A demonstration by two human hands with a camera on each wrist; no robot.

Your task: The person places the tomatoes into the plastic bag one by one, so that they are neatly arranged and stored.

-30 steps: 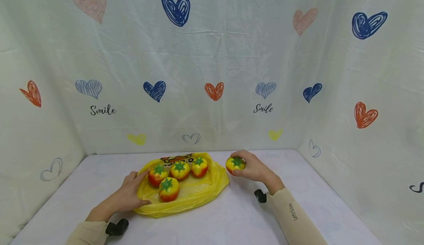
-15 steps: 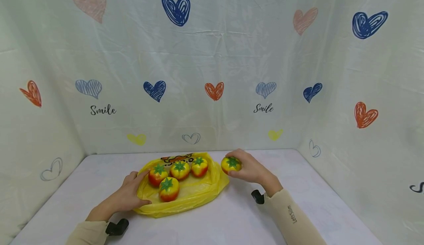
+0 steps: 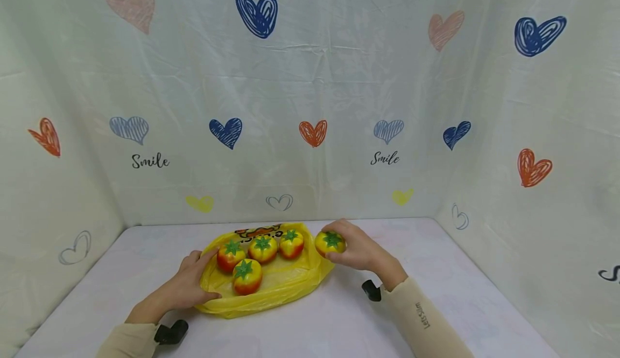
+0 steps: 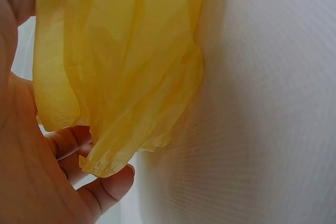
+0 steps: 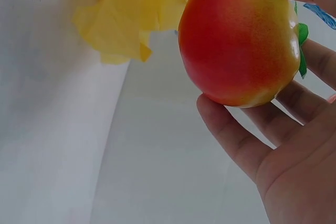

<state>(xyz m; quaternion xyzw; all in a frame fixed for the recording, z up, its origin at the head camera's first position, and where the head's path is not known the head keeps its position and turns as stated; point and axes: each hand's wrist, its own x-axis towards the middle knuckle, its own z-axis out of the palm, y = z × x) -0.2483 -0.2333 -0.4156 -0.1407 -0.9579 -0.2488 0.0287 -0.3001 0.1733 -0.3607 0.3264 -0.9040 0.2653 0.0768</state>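
Observation:
A yellow plastic bag (image 3: 290, 288) lies spread on the table, with several toy tomatoes (image 3: 263, 249) in yellow and red with green leaf tops sitting on it. My left hand (image 3: 186, 285) holds the bag's left end between thumb and fingers; the left wrist view shows the crumpled yellow plastic (image 4: 131, 66) between them. Just above the bag's right edge, my right hand (image 3: 358, 245) grips another toy tomato (image 3: 330, 244), clear of the others. Up close in the right wrist view, thumb and fingers surround this tomato (image 5: 236, 40), whose red underside faces the camera.
The white table (image 3: 300, 331) extends in front of the bag and to both sides. A pale curtain (image 3: 329, 175) printed with hearts stands right behind the table and along its sides. Black wrist mounts (image 3: 171, 332) stick out beside both sleeves.
My right hand has moved left with the toy tomato, from beside the bag to over its right edge. The left hand and the tomatoes on the bag stay put.

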